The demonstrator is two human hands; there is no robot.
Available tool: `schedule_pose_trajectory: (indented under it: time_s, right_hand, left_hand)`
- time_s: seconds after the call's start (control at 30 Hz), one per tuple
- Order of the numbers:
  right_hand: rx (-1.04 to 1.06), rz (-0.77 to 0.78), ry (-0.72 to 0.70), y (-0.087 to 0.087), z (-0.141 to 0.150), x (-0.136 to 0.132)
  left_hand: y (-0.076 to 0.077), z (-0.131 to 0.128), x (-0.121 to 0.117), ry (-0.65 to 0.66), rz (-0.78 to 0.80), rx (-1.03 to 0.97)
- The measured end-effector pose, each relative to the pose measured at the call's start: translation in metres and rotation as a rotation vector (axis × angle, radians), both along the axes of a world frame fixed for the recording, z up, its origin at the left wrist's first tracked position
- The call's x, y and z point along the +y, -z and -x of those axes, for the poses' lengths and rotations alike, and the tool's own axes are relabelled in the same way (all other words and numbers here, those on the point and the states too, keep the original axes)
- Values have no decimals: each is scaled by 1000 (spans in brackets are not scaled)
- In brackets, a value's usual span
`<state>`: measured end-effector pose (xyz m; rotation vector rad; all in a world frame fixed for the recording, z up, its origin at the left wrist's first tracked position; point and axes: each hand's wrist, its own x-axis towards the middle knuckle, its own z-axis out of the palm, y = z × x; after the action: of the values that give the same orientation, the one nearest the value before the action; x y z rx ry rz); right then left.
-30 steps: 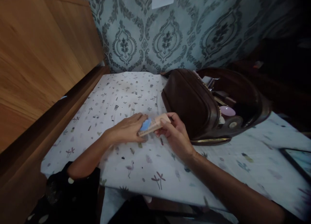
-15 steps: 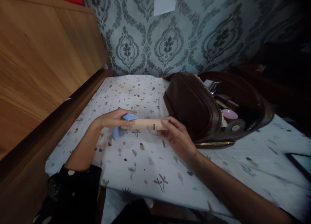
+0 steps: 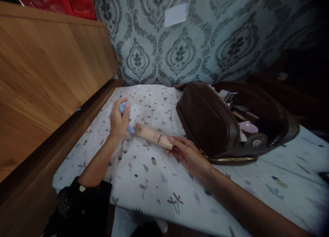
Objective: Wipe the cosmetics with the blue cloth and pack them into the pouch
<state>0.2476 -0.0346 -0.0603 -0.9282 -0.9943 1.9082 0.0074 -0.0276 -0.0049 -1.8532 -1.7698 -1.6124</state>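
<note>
My right hand (image 3: 186,153) pinches one end of a beige cosmetic tube (image 3: 153,137), which slants over the table with its far end up and to the left. Small dark print shows on the tube's side. My left hand (image 3: 120,118) is closed around a crumpled light-blue cloth (image 3: 124,107), a corner of which hangs down close to the tube's far end. A brown leather makeup bag (image 3: 205,117) lies open just right of my right hand. Inside it are a round pink-lidded item (image 3: 248,127) and several other cosmetics.
A white tablecloth (image 3: 146,165) with flamingo and palm prints covers the table. To the left rises a wooden panel (image 3: 56,58), with a red plastic basket (image 3: 81,5) on top. The patterned wall (image 3: 180,51) at the back carries a white paper (image 3: 176,14).
My left hand has come off the tube with the blue cloth, moving up and left. The tube, still in my right hand, has tilted, its right end now lower.
</note>
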Motion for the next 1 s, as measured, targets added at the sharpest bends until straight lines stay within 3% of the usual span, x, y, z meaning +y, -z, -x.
schedule_pose_trajectory:
  time_s: [0.1,0.17,0.2,0.3,0.43,0.57,0.67,0.87,1.0]
  right_hand:
    - [-10,-39,-4,2,-1,0]
    - [-19,-78,14,1,-1,-2]
    - [-28,-93,20,1,-1,-3]
    - [-91,-107,-3,1,-1,-4]
    - [-189,-105,-27,4,1,-2]
    - [-218,-161,0,6,0,-2]
    - [-237,-171,-24,4,-1,-3]
    - [-219,-235,-39,-4,2,-8]
    - [-209,-251,-16,-4,2,-7]
  left_hand:
    - [14,-43,-18,330,-4,144]
    - [25,-67,-26,570,146,343]
    - [30,-75,-27,607,207,417]
    - [35,-73,-19,553,349,542]
    - [36,-35,6,340,474,564]
    - [47,-3,24,115,494,503]
    - [55,6,28,42,456,503]
    - [40,-10,13,45,260,410]
    - [34,-53,-14,340,59,434]
